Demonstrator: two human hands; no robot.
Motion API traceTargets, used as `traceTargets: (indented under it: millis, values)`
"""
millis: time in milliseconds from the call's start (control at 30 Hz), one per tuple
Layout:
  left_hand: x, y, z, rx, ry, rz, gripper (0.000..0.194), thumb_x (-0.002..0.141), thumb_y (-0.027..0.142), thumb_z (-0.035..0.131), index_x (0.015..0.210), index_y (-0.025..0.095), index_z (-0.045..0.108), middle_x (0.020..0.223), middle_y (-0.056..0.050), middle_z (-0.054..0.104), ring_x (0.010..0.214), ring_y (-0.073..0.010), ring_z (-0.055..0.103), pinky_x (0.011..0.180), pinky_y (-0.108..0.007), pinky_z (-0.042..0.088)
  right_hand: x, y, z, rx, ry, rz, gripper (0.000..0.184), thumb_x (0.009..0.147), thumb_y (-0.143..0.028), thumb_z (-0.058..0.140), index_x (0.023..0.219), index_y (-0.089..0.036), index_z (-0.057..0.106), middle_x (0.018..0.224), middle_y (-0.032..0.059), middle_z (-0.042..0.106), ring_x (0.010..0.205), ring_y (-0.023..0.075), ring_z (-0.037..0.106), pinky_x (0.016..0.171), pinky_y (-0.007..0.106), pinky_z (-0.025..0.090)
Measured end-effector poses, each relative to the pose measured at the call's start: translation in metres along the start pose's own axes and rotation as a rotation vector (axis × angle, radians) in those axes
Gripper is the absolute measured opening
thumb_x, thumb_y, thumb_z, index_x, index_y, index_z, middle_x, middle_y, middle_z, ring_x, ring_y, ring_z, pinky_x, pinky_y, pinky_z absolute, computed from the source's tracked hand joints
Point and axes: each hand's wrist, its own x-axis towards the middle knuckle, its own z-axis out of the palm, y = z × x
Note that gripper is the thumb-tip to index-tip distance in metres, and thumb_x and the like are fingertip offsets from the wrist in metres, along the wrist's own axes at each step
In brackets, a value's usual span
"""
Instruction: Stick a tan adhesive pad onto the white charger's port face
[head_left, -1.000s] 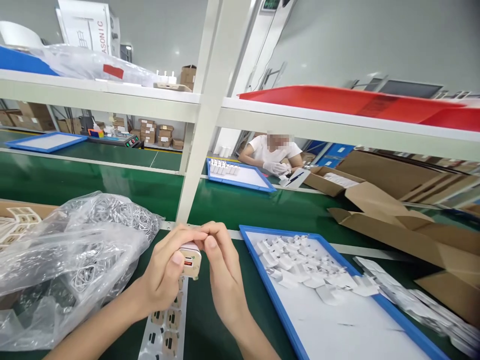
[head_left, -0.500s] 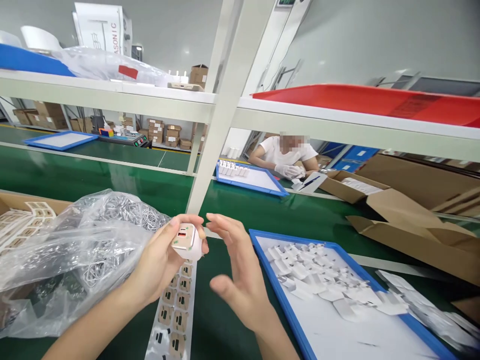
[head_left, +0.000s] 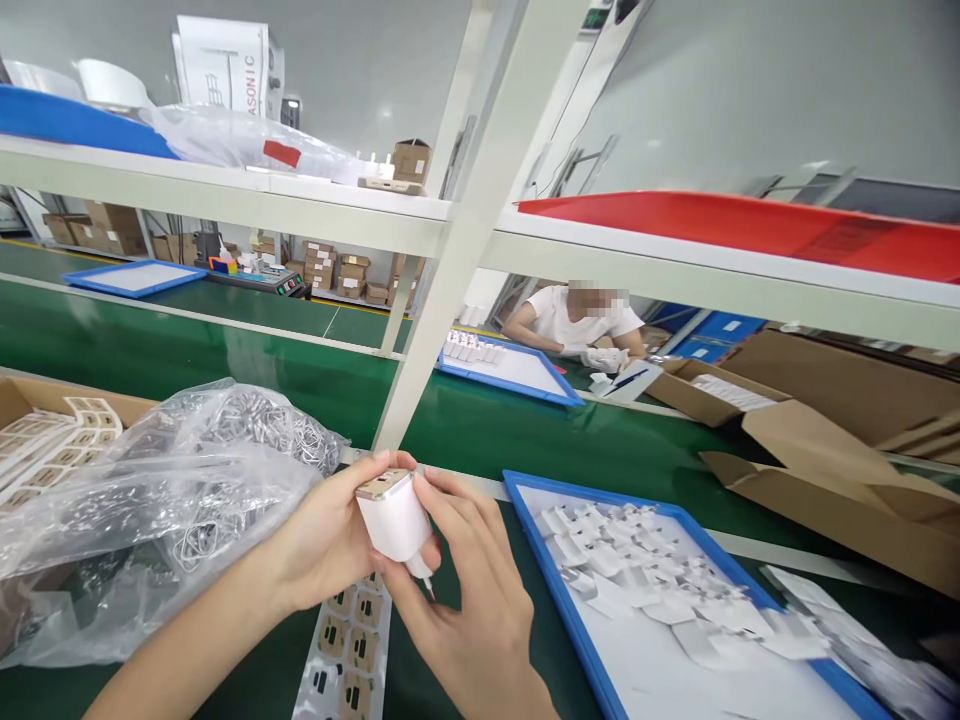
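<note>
A white plug-in charger (head_left: 396, 522) is held above the bench between both hands, tilted with its port face up and its pins pointing down. The tan piece with cut-outs on that face is partly visible. My left hand (head_left: 322, 540) wraps its far and left sides. From the right, my right hand (head_left: 480, 590) grips it with the fingers at its upper edge and the thumb low by the pins. Below the hands lies a sheet of tan stickers (head_left: 364, 650) with dark cut-outs; its upper part is hidden.
A clear plastic bag (head_left: 247, 500) of wire-like pieces and a carton (head_left: 139, 408) of sticker sheets stand left. On the right are a blue-rimmed tray (head_left: 559, 600) of white folded pieces and an open cardboard box (head_left: 825, 500). A shelf post (head_left: 450, 270) rises ahead; a co-worker (head_left: 581, 320) sits beyond.
My right hand has moved left and closed on the charger. The charger has turned, so its white side now faces me and its ports face upward.
</note>
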Motion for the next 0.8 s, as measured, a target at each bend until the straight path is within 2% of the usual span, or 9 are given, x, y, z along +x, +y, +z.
traceTargets:
  millis: [67, 167, 267, 333, 433, 533, 667, 800]
  values:
    - [0.0, 0.001, 0.0, 0.026, -0.024, 0.032, 0.033, 0.089, 0.051, 0.079, 0.098, 0.021, 0.07, 0.087, -0.004, 0.074, 0.067, -0.0169, 0.068, 0.067, -0.029, 0.057, -0.002, -0.001, 0.0, -0.016, 0.008, -0.014, 0.066, 0.093, -0.013, 0.069, 0.155, -0.026, 0.05, 0.116, 0.0128, 0.077, 0.115, 0.0355, 0.073, 0.09, 0.054, 0.066]
    - [-0.001, -0.001, -0.004, 0.134, -0.075, 0.072, 0.036, 0.089, 0.055, 0.078, 0.098, 0.021, 0.073, 0.092, -0.006, 0.075, 0.079, -0.0211, 0.072, 0.074, -0.032, 0.059, -0.004, 0.004, 0.001, -0.039, 0.026, -0.062, 0.069, 0.088, -0.008, 0.067, 0.153, -0.024, 0.051, 0.116, 0.0122, 0.078, 0.12, 0.0356, 0.071, 0.103, 0.06, 0.061]
    - [0.002, -0.01, -0.015, 0.246, -0.107, 0.046, 0.047, 0.094, 0.067, 0.067, 0.098, 0.021, 0.074, 0.09, -0.008, 0.075, 0.089, -0.0262, 0.073, 0.081, -0.037, 0.06, -0.005, 0.011, 0.002, -0.024, 0.035, -0.088, 0.069, 0.082, -0.004, 0.063, 0.146, -0.025, 0.052, 0.121, 0.0104, 0.079, 0.125, 0.0331, 0.068, 0.114, 0.063, 0.053]
    - [0.007, -0.017, -0.022, 0.311, -0.042, 0.098, 0.055, 0.099, 0.072, 0.055, 0.099, 0.021, 0.074, 0.092, -0.008, 0.075, 0.093, -0.0278, 0.072, 0.083, -0.04, 0.06, -0.003, 0.015, 0.001, 0.02, 0.004, -0.057, 0.065, 0.083, -0.004, 0.061, 0.143, -0.029, 0.052, 0.124, 0.0083, 0.078, 0.129, 0.0318, 0.066, 0.118, 0.064, 0.048]
    - [0.013, -0.025, -0.026, 0.503, 0.103, 0.304, 0.056, 0.103, 0.072, 0.047, 0.103, 0.022, 0.072, 0.097, -0.008, 0.073, 0.096, -0.0275, 0.069, 0.088, -0.041, 0.057, 0.001, 0.016, -0.001, 0.24, -0.11, 0.047, 0.052, 0.094, -0.024, 0.064, 0.145, -0.029, 0.052, 0.131, 0.0081, 0.075, 0.135, 0.0317, 0.063, 0.119, 0.061, 0.048]
    - [0.015, -0.027, -0.021, 0.843, 0.171, 0.505, 0.054, 0.104, 0.07, 0.046, 0.106, 0.021, 0.07, 0.098, -0.007, 0.069, 0.093, -0.0267, 0.064, 0.087, -0.041, 0.053, 0.002, 0.014, 0.0, 0.418, -0.103, 0.218, 0.046, 0.103, -0.053, 0.061, 0.142, -0.028, 0.058, 0.141, 0.0115, 0.069, 0.134, 0.0308, 0.064, 0.112, 0.051, 0.056]
    - [0.014, -0.029, -0.018, 1.091, 0.282, 0.674, 0.05, 0.104, 0.069, 0.044, 0.108, 0.024, 0.067, 0.1, -0.008, 0.064, 0.09, -0.0271, 0.058, 0.083, -0.042, 0.053, 0.001, 0.016, 0.006, 0.359, -0.037, 0.45, 0.056, 0.101, -0.071, 0.058, 0.133, -0.025, 0.067, 0.14, 0.0147, 0.063, 0.131, 0.0307, 0.065, 0.108, 0.048, 0.058]
    - [0.012, -0.03, -0.025, 1.158, 0.328, 0.757, 0.05, 0.103, 0.071, 0.044, 0.116, 0.028, 0.065, 0.125, -0.011, 0.057, 0.112, -0.031, 0.056, 0.096, -0.048, 0.054, 0.001, 0.02, 0.008, 0.385, -0.054, 0.467, 0.071, 0.096, -0.081, 0.055, 0.138, -0.026, 0.067, 0.118, 0.01, 0.068, 0.103, 0.025, 0.07, 0.091, 0.041, 0.064]
